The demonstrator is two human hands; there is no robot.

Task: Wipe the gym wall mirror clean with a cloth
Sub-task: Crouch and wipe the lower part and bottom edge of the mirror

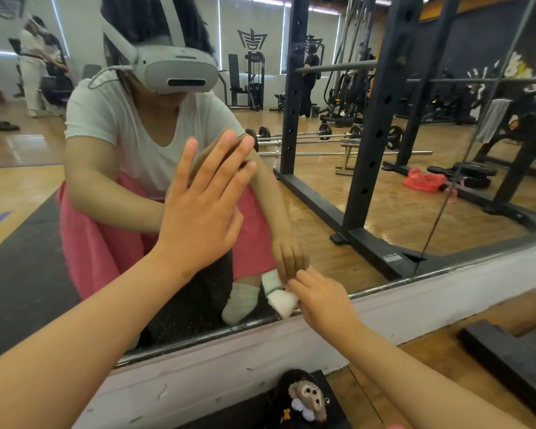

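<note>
Low on the large wall mirror (384, 212), the flat, straight-fingered left hand (198, 218) may leave smudges while the right hand (321, 297) pinches a folded white cloth (283, 303).

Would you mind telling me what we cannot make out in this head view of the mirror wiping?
Head view throughout.
The cloth: mostly covered by the gripping right hand; size unclear.
The mirror: top and sides cut off by frame edges; smears too faint to judge.
Glass under the left hand: hidden by the flat palm.
The shoe: cut by the bottom edge.
</note>
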